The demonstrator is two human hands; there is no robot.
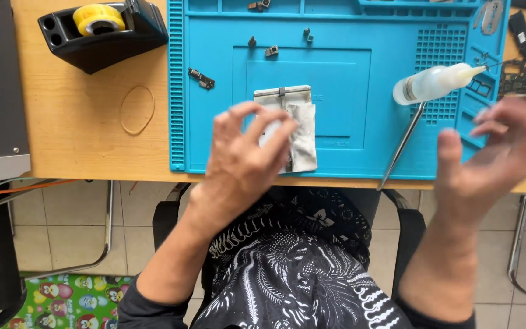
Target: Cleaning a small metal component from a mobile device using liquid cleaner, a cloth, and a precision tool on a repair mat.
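Left hand (245, 158): fingers spread loose, gripping nothing, hovering over the wiped phone part (290, 125) at the blue mat's (348, 152) near edge.
Right hand (488, 158): open, empty (motion-blurred), near the metal pry tool (403, 145).
Glue bottle (436, 83): lying on its side beyond.
Tape dispenser (101, 30): far left, 1 yellow roll.

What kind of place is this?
Probably a small electronics repair bench: a blue work mat with little parts trays, a circuit board at its right edge, and a thin metal prying tool.
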